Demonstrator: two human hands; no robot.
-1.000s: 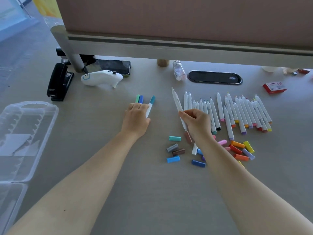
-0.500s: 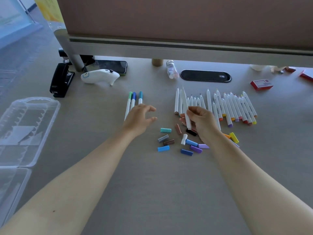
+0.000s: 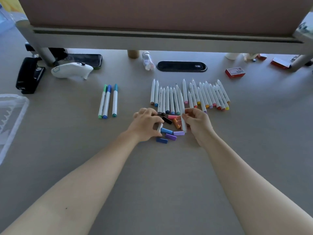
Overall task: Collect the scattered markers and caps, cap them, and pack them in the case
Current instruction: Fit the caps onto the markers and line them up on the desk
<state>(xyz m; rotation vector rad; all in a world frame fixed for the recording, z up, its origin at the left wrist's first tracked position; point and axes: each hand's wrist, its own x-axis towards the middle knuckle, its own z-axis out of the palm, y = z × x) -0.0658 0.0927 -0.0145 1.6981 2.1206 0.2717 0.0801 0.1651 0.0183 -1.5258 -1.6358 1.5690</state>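
- Head view: the right hand [image 3: 197, 123] pinches a white marker [image 3: 182, 114] between thumb and fingers, holding it tilted, with its tip toward the far edge of the tabletop [image 3: 152, 167] and its lower end above the loose caps.
- The left hand [image 3: 145, 124] is curled over the loose caps, its fingertips [image 3: 158, 123] pinching a white cap [image 3: 159, 128].
- The loose caps lie between the two hands, near the middle of the tabletop: a black cap [image 3: 167, 120], a pink cap [image 3: 172, 117], orange caps [image 3: 177, 124], a blue cap [image 3: 166, 131], two purple caps [image 3: 171, 136] and a dark blue cap [image 3: 162, 140], close together and some touching.
- Just beyond them a row of uncapped markers [image 3: 189, 95] lies side by side, tips toward the far edge, coloured ends toward the person.
- Toward the left edge, well apart from that row, three capped markers [image 3: 108, 101] lie parallel: green, blue and teal.
- The clear plastic case [image 3: 11, 116] sits at the left edge, only partly in view.
- Along the far edge: a black stapler [image 3: 28, 75], a white controller [image 3: 72, 70], a dark phone [image 3: 86, 59], a small bottle [image 3: 147, 62], a black oval grommet [image 3: 182, 66] and a red box [image 3: 235, 72].
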